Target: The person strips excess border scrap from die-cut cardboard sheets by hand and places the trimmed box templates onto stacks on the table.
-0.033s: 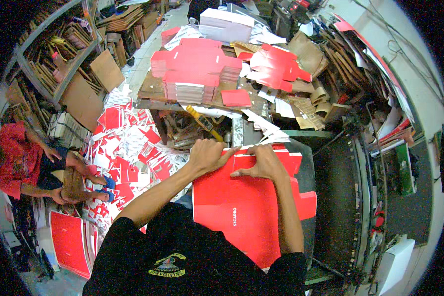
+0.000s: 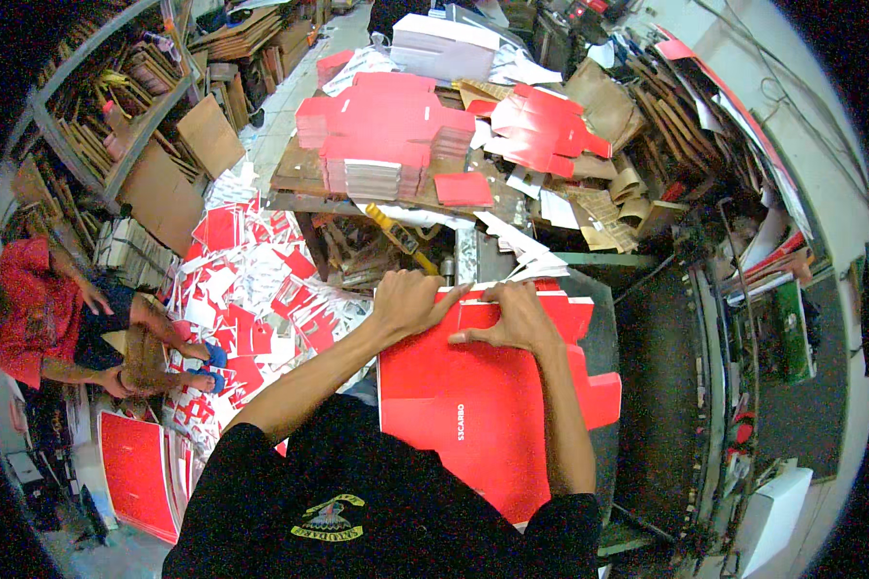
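In the head view, lower centre: red sheet [image 2: 433, 378] directly before the person, over a dark grey surface [image 2: 603, 338]; notched tabs on its right side, a thin white margin along its top and left edges.

Left hand [image 2: 410, 303]: at the sheet's top left edge, knuckles up, thumb pointing right along that edge. Fingertips hidden; cannot tell whether they are clamped on the sheet.

Right hand [image 2: 515, 317]: at the top edge, just beside the left. Thumb laid leftward across the red face, apart from the forefinger, which bends at the edge; remaining fingers partly hidden, so grip cannot be told. Both forearms cross above the sheet.

Beyond the hands: wooden worktop [image 2: 295, 172] with a pile of red cut-outs [image 2: 381, 121], a second red pile [image 2: 543, 130] to its right, a small red piece [image 2: 462, 190] near the front edge, and a white stack [image 2: 442, 50] farther back. Yellow bar [image 2: 403, 239] slants at the worktop's front.

Left: red and white scraps [image 2: 251, 289] over the floor; a seated co-worker [image 2: 31, 314] in a red shirt beside them; red panels [image 2: 137, 473] leaning below.

Right: green board [image 2: 792, 333], upright.
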Tool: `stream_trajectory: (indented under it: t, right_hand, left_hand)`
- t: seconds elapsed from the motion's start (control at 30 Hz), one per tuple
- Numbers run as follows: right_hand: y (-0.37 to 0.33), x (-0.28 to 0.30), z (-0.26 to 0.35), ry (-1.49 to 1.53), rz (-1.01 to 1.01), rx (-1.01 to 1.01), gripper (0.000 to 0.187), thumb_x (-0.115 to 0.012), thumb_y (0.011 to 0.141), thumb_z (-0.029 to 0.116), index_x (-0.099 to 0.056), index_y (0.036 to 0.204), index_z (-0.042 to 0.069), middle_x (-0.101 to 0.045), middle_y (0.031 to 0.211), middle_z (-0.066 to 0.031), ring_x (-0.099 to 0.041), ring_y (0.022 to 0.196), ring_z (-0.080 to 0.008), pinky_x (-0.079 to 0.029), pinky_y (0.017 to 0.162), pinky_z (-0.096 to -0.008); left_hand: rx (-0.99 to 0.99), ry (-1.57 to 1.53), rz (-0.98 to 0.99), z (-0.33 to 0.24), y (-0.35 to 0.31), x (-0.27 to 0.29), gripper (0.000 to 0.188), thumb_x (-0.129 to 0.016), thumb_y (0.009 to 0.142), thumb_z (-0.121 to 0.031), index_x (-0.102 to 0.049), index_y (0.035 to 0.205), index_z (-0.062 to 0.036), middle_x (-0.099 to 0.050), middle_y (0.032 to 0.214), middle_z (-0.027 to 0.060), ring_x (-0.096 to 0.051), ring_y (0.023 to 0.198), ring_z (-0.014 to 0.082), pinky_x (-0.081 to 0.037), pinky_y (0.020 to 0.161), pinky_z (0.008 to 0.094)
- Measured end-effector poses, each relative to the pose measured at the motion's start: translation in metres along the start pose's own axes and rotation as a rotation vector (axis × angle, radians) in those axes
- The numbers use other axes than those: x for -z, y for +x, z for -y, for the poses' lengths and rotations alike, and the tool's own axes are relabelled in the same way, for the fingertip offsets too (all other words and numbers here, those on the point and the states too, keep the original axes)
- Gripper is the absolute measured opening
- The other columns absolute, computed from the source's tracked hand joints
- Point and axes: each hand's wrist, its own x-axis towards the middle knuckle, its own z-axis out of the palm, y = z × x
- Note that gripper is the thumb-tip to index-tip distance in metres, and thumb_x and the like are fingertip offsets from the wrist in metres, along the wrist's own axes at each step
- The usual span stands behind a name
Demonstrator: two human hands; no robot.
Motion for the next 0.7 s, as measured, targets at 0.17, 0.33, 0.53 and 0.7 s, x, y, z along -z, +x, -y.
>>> stream_trajectory:
  t: [0.17,0.33,0.53,0.7]
  right_hand:
    - [-0.013,-0.023,0.008,0.091,-0.367,-0.058,0.056,-0.084,0.050,0.054,-0.061,0.066,0.005,-0.057,0.068,-0.0087,-0.052,0.069,-0.0249,-0.034,0.073,-0.0395]
    - [-0.020,-0.008,0.023,0.102,-0.477,0.069,0.048,-0.083,0.055,0.049,-0.060,0.065,0.009,-0.053,0.064,-0.0042,-0.050,0.069,-0.0229,-0.030,0.071,-0.0392]
    - [-0.012,-0.032,0.027,-0.130,-0.292,-0.098,0.052,-0.074,0.063,0.055,-0.063,0.077,0.007,-0.061,0.076,-0.0121,-0.057,0.081,-0.0296,-0.031,0.083,-0.0508]
    - [0.009,-0.020,-0.021,-0.052,0.257,-0.021,0.079,-0.083,0.046,0.059,-0.064,0.096,0.001,-0.066,0.093,-0.0205,-0.063,0.091,-0.0391,-0.051,0.082,-0.0451]
  left_hand:
    - [0.005,0.035,-0.108,0.009,-0.002,-0.023,0.055,-0.052,0.086,-0.054,-0.067,0.065,-0.0060,-0.060,0.055,0.0183,-0.060,0.048,0.0340,-0.048,0.049,0.0463]
    - [0.004,-0.137,-0.045,0.029,0.003,-0.048,0.062,-0.048,0.087,-0.056,-0.068,0.066,-0.0015,-0.059,0.057,0.0234,-0.061,0.054,0.0376,-0.049,0.056,0.0498]
    - [0.029,-0.163,0.003,0.034,-0.004,-0.067,0.056,-0.050,0.087,-0.053,-0.069,0.074,-0.0024,-0.060,0.060,0.0221,-0.063,0.062,0.0362,-0.049,0.065,0.0496]
    - [-0.038,0.101,-0.236,0.006,-0.006,-0.014,0.059,-0.059,0.083,-0.051,-0.056,0.106,0.0023,-0.064,0.081,0.0187,-0.062,0.087,0.0352,-0.038,0.092,0.0450]
